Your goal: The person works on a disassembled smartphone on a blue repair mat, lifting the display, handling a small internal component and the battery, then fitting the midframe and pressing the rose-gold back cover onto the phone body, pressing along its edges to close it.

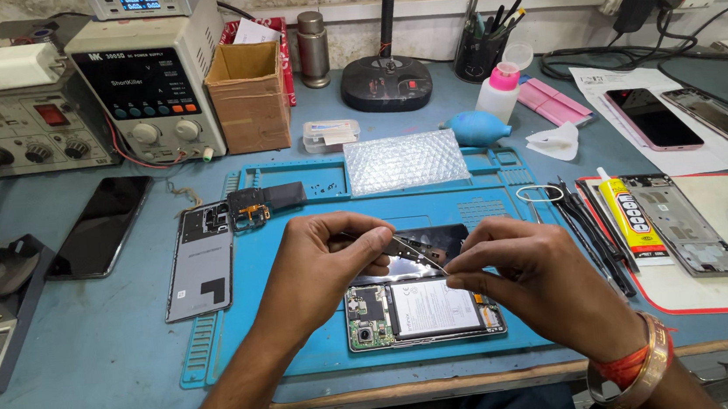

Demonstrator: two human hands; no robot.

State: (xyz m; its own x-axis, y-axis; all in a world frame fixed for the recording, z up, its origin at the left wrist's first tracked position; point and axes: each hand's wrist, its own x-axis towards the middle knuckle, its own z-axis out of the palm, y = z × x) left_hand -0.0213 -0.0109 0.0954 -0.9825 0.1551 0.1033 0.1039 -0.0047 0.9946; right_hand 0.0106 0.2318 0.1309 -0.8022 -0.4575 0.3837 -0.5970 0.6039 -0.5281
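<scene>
An opened phone (426, 310) lies face down on the blue repair mat (266, 283), its battery and green circuit board exposed. Both my hands hover just above it. My left hand (321, 265) pinches one end of a thin dark flat strip (416, 252), and my right hand (528, 273) pinches its other end above the battery. Whether the strip is still attached to the phone I cannot tell. A dark phone part (437, 240) lies partly hidden behind my fingers.
A grey back cover (201, 267) and a small black module (263, 203) lie left on the mat, a black phone (101, 226) further left. Bubble wrap (406, 160), tweezers (590, 229), a glue tube (633, 218) and phone frames (686, 224) sit right. Power supplies (147, 83) stand behind.
</scene>
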